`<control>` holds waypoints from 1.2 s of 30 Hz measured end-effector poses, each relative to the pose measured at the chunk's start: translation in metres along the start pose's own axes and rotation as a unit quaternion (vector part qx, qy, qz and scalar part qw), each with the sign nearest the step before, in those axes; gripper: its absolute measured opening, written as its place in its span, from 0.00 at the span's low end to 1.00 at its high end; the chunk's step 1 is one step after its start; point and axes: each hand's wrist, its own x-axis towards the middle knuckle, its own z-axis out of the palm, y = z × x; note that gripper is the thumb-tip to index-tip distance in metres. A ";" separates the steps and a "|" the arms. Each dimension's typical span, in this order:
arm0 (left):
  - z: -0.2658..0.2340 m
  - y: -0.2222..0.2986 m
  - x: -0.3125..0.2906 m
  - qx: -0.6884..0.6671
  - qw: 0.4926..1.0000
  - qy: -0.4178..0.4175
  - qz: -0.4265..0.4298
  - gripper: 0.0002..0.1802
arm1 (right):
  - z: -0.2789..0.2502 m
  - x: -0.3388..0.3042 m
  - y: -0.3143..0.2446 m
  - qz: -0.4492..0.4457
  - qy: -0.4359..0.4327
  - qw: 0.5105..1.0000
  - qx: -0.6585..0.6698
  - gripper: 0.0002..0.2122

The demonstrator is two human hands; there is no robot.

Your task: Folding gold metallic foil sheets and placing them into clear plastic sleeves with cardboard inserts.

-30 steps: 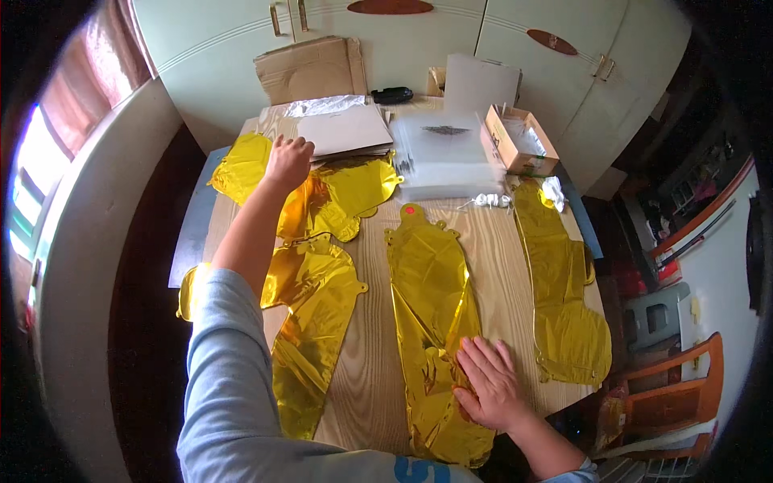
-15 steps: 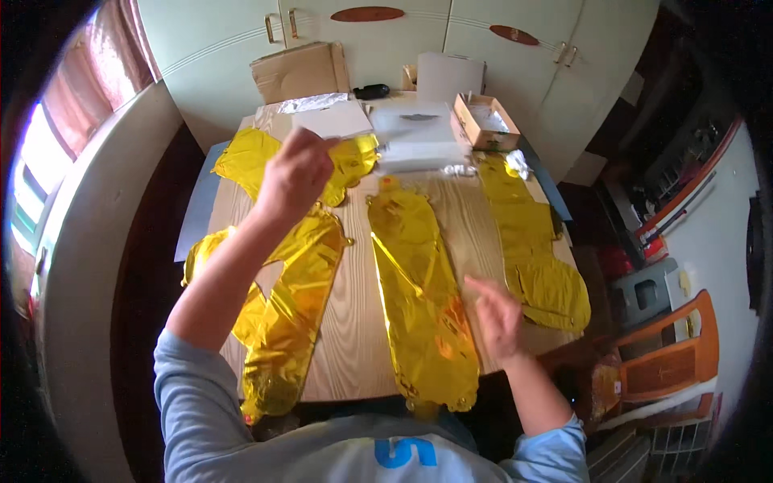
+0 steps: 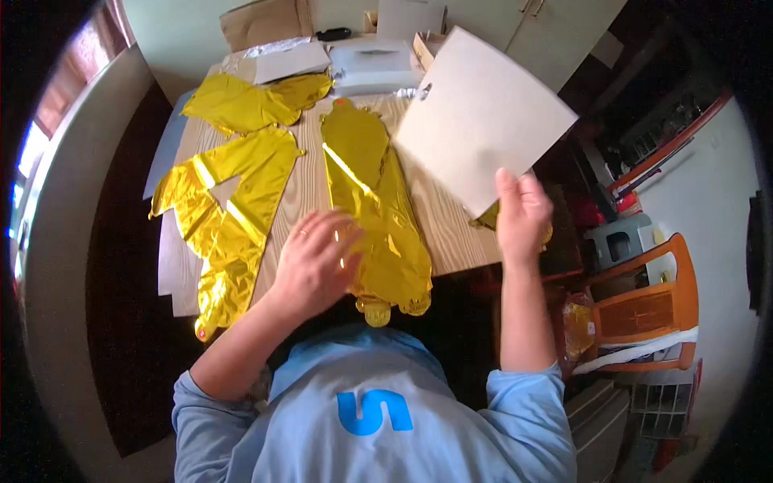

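My right hand (image 3: 525, 216) pinches the lower edge of a white card (image 3: 487, 117) with a small hang hole, tilted above the table's right side. My left hand (image 3: 316, 262) hangs empty with its fingers apart, slightly blurred, beside the lower half of a long flat gold foil balloon (image 3: 354, 149). To its left lies another flat gold balloon (image 3: 270, 173) with an opening in its middle. Farther back is a third gold balloon (image 3: 229, 101). The card and my right hand cover most of a fourth gold balloon (image 3: 487, 216), with only bits of it showing.
A white sheet (image 3: 291, 62), clear plastic packaging (image 3: 372, 58), a black object (image 3: 333, 35) and a partly hidden wooden box (image 3: 424, 50) sit at the table's far end. Cardboard (image 3: 266, 24) leans behind them. A wooden chair (image 3: 683, 298) stands at right.
My right hand, empty before, now holds up the white card. My left hand has come down from the far left toward the near middle. The whole view has shifted.
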 end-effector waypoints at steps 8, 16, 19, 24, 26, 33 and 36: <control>0.034 -0.004 -0.035 -0.015 0.992 -0.114 -0.047 0.26 | 0.043 -0.015 -0.005 -0.519 -0.233 0.772 -0.283 0.09; 0.019 0.005 -0.067 -0.087 0.996 -0.013 -0.017 0.17 | 0.034 -0.056 0.010 -0.392 -0.420 0.801 -0.168 0.17; 0.003 0.001 -0.074 -0.071 0.996 0.042 -0.044 0.11 | -0.003 -0.057 0.007 -0.382 -0.446 0.787 -0.188 0.25; -0.001 -0.009 -0.038 -0.061 0.994 -0.089 -0.012 0.34 | -0.024 -0.094 0.035 -0.426 -0.387 0.780 -0.245 0.21; -0.001 -0.014 -0.036 -0.071 0.983 -0.169 -0.019 0.41 | -0.008 -0.104 0.049 -0.451 -0.321 0.798 -0.238 0.16; 0.005 -0.015 -0.050 -0.028 0.984 -0.177 -0.019 0.39 | -0.002 -0.132 0.041 -0.459 -0.267 0.832 -0.160 0.10; 0.012 -0.012 -0.059 0.008 0.986 -0.165 -0.009 0.36 | -0.015 -0.140 0.036 -0.454 -0.273 0.835 -0.146 0.08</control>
